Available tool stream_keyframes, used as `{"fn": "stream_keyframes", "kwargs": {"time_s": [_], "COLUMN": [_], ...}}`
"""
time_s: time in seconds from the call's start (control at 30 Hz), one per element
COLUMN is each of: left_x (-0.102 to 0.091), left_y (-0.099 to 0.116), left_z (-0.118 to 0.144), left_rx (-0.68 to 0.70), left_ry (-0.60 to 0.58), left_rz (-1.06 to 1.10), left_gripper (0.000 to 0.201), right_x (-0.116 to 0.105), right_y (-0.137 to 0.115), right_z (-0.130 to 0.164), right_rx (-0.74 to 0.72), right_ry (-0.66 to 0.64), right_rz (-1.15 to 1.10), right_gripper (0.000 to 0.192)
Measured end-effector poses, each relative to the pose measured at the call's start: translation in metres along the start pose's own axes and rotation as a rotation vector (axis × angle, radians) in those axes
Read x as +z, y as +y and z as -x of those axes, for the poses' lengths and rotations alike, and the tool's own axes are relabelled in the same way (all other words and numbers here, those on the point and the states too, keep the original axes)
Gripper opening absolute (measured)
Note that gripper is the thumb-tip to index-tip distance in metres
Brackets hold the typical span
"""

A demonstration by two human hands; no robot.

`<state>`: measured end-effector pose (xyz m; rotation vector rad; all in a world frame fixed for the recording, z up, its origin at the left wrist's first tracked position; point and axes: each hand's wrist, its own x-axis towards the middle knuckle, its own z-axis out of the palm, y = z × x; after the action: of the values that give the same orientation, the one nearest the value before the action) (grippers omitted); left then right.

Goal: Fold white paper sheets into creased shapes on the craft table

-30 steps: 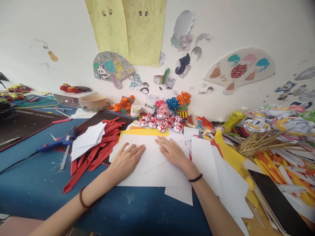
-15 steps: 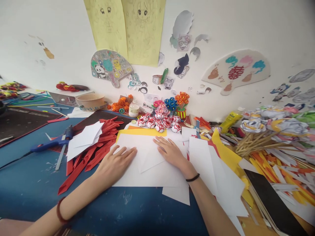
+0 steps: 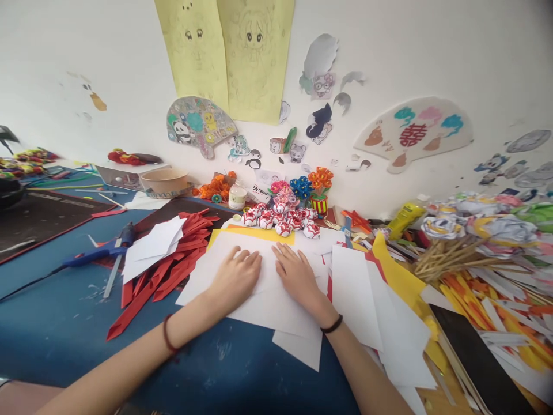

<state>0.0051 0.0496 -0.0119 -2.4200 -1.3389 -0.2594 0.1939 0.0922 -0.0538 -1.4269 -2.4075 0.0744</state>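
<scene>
My left hand (image 3: 239,274) rests on a white paper sheet (image 3: 268,308), its fingers slightly bent and a little apart. Beside it, to the right, my right hand (image 3: 297,278) lies flat on the same paper with fingers stretched out. Neither hand grips anything. A smaller folded or overlapping layer of white paper lies under both hands; they partly hide it. Yellow paper (image 3: 279,236) shows beyond the sheet's far edge. A small white piece (image 3: 298,347) sticks out at the near edge.
Red folded paper strips (image 3: 162,279), white sheets (image 3: 151,245) and a blue glue gun (image 3: 93,253) lie left. Red-and-white paper balls (image 3: 283,222) stand behind. White sheets (image 3: 356,291), a dark-covered book (image 3: 479,357) and paper flowers on sticks (image 3: 449,256) are at the right.
My left hand has moved right and away from me, closer to my right hand, its fingers more bent. The white sheet has turned a little, and its left corner now reaches further left.
</scene>
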Motion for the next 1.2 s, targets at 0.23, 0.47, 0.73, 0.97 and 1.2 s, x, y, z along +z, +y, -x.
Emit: {"fn": "stream_keyframes", "kwargs": {"time_s": [0.23, 0.47, 0.73, 0.97, 1.2], "left_x": [0.046, 0.049, 0.051, 0.048, 0.049], "left_y": [-0.006, -0.016, -0.015, -0.015, -0.016], "left_z": [-0.010, -0.002, -0.003, -0.002, -0.002], "left_rx": [0.122, 0.121, 0.106, 0.100, 0.107], "left_ry": [-0.004, -0.042, -0.025, -0.019, -0.024], "left_rz": [0.254, 0.312, 0.337, 0.354, 0.351], "left_gripper": [0.045, 0.049, 0.047, 0.047, 0.048], "right_x": [-0.001, -0.001, -0.009, -0.011, -0.009], "right_y": [-0.016, -0.011, 0.005, 0.007, -0.001], "right_z": [0.006, 0.000, 0.014, 0.017, 0.016], "right_rx": [0.040, -0.111, 0.094, 0.146, 0.193], "right_ry": [0.090, 0.064, 0.006, 0.044, 0.046], "right_rz": [0.091, 0.062, 0.131, 0.220, 0.324], "right_gripper": [0.044, 0.046, 0.046, 0.044, 0.046]}}
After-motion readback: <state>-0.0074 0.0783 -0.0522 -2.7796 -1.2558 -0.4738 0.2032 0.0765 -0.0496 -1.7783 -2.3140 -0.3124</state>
